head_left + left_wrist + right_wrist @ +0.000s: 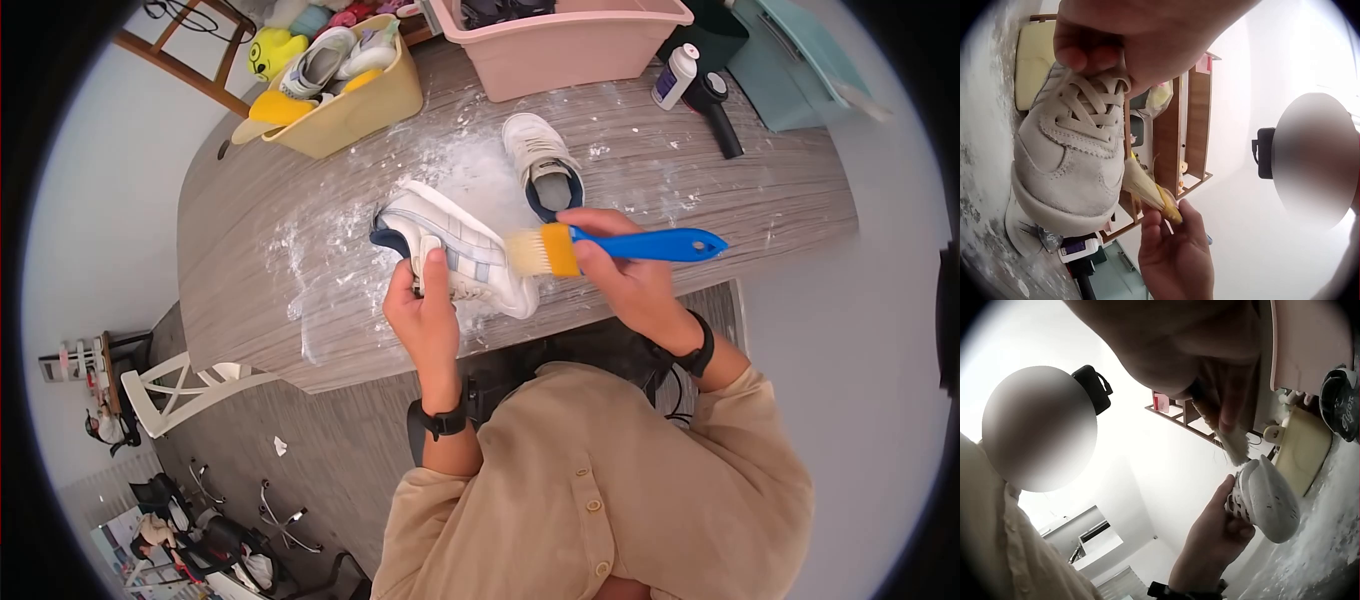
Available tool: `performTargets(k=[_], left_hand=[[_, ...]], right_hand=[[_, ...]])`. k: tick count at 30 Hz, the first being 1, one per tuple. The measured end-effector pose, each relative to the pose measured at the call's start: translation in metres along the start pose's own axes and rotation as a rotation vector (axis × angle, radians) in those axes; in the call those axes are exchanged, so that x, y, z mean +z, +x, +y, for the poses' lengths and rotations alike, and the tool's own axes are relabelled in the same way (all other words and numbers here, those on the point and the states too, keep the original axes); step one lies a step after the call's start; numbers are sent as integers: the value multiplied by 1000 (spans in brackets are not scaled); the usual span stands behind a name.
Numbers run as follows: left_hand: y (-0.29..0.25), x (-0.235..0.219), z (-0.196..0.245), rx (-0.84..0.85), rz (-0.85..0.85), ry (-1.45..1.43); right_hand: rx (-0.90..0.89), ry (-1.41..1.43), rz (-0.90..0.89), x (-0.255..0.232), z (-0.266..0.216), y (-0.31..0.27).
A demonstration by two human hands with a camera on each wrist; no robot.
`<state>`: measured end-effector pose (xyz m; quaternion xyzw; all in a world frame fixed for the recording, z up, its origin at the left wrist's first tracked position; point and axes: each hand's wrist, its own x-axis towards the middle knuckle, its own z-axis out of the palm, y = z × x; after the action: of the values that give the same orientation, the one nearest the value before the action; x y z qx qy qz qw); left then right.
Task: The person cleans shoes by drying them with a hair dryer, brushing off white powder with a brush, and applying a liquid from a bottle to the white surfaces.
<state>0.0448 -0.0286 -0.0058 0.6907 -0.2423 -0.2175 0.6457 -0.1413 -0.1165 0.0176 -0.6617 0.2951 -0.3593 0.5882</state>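
Observation:
A white lace-up shoe (465,245) is tilted on its side above the table, gripped at its tongue and opening by the left hand (425,315). The right hand (635,285) holds a brush with a blue handle (670,245) and yellow ferrule, pinched near the ferrule. Its pale bristles (525,253) touch or nearly touch the shoe's side near the toe. In the left wrist view the shoe's toe (1069,172) and laces face the camera, with the bristles (1141,181) beside it. The right wrist view shows the sole (1275,503) and the bristles at its edge.
A second white shoe (540,160) stands behind on the table (240,270), which is marked with white powder. Farther back are a yellow bin (360,120) of shoes, a pink bin (560,60), a white bottle (677,78), a black-handled tool (718,120) and a teal box (800,70).

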Motion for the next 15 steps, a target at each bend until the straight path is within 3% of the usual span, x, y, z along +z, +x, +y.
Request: performTargets(k=[1,4,7,10,13,15], left_hand=[[0,1,1,13,4,0],[2,-5,0,-12,7,18],[2,-6,-2,42,16,24],[0,0,1,7,8,33],[-5,3,4,3,-41,89],[-4,4,5,29,-39,105]], right_hand=[[37,9,-17,1,-1,2],[-95,-134,-109,6,15,-13],[24,-161,-268,3,14,-21],[-226,-113,-26,2,9,-4],[-126,-2,-1,3,-11,20],[-88,-90,-81,5,-12,18]])
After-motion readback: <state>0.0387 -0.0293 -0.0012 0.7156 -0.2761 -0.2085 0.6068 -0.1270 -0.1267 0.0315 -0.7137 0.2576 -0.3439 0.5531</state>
